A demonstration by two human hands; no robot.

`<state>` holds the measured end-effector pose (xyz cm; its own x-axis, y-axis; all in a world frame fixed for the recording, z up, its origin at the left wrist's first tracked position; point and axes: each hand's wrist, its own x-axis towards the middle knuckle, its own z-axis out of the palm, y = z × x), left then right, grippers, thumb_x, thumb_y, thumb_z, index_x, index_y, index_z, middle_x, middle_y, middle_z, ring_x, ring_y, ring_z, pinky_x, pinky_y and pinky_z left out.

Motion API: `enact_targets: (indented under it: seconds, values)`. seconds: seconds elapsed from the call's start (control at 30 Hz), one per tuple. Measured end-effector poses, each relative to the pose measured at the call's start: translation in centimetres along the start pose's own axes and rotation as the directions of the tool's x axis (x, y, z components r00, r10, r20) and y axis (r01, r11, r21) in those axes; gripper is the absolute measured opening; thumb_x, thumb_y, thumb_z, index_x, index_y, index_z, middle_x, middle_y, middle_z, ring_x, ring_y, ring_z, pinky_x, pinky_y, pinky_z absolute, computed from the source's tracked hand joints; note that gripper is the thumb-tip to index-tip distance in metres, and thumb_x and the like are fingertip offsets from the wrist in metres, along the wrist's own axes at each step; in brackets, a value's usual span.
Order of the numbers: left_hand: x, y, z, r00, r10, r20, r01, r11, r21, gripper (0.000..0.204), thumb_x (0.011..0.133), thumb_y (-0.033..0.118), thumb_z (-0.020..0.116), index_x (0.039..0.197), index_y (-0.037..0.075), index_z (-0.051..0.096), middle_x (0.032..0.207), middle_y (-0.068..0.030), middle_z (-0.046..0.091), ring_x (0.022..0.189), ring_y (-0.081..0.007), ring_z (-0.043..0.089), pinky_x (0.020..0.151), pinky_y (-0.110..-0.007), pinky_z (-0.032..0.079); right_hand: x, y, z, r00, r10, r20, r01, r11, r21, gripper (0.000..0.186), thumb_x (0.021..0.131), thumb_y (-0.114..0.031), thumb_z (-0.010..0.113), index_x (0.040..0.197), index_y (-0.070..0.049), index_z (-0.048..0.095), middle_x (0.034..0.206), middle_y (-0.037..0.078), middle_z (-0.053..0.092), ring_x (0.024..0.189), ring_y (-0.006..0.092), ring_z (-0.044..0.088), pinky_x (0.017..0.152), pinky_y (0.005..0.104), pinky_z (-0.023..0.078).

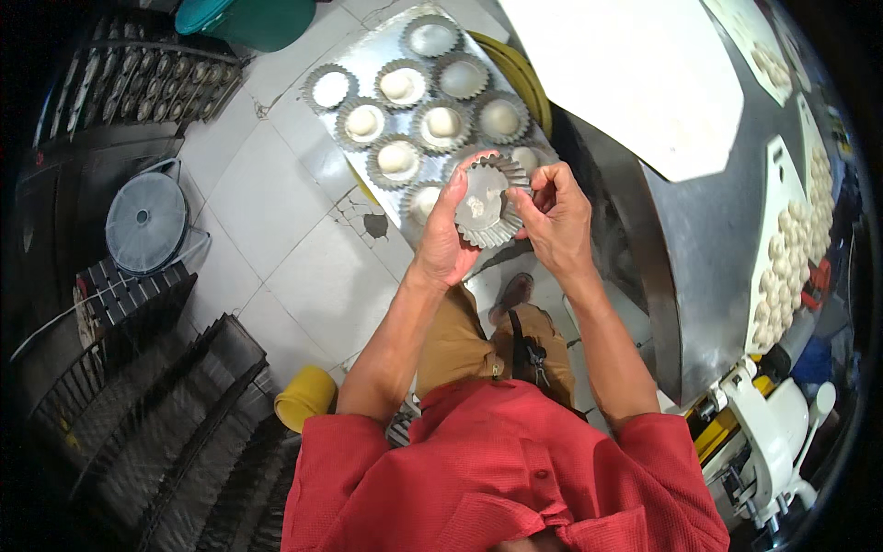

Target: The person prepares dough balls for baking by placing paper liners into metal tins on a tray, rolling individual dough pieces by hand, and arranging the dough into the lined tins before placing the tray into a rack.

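My left hand (448, 232) grips a fluted metal tin (482, 204) from its left side, with the open top facing up. A few pale smears show on the tin's floor. On the tin's right rim, my right hand (558, 216) has its fingers curled in, thumb and fingertips at the edge; whether anything small is pinched there is hidden. Just beyond my hands lies a metal tray (372, 64) with several more fluted tins (396, 162). Some of these hold a round pale dough ball (443, 122); others look flat and white inside.
At right, a metal table (713, 248) carries white boards (644, 83) and several small dough balls (782, 267). A white machine (777, 442) stands lower right. On the left are a round fan (145, 224), dark racks (184, 432), a yellow container (306, 397) and a green tub (267, 23).
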<state>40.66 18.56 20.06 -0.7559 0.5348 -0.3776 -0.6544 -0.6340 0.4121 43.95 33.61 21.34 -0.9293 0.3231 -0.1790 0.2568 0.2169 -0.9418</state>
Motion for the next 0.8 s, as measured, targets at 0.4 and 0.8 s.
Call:
enact_targets:
  seconds: [0.4, 0.8]
  values:
    - [-5.4, -11.2, 7.5, 0.998, -0.022, 0.05, 0.005, 0.953, 0.302, 0.045, 0.104, 0.044, 0.045, 0.134, 0.011, 0.05, 0.12, -0.0043, 0.058, 0.11, -0.0152, 0.057, 0.096, -0.032, 0.047, -10.9, 3.8, -9.3, 0.981, -0.072, -0.178, 0.058, 0.995, -0.083, 0.067, 0.071, -0.021, 0.09, 0.118, -0.003, 0.046, 0.105, 0.011, 0.06, 0.087, 0.0177, 0.061, 0.077, 0.0332, 0.053]
    - [-7.8, -15.0, 10.1, 0.953, -0.302, 0.003, 0.29, 0.918, 0.271, 0.047, 0.104, 0.051, 0.043, 0.129, 0.012, 0.052, 0.113, -0.0084, 0.064, 0.1, -0.0222, 0.068, 0.068, -0.044, 0.064, -14.8, 4.7, -14.2, 0.974, 0.03, -0.224, -0.032, 0.999, -0.007, 0.072, 0.068, -0.023, 0.092, 0.123, -0.003, 0.049, 0.113, 0.011, 0.062, 0.095, 0.02, 0.059, 0.084, 0.0352, 0.053]
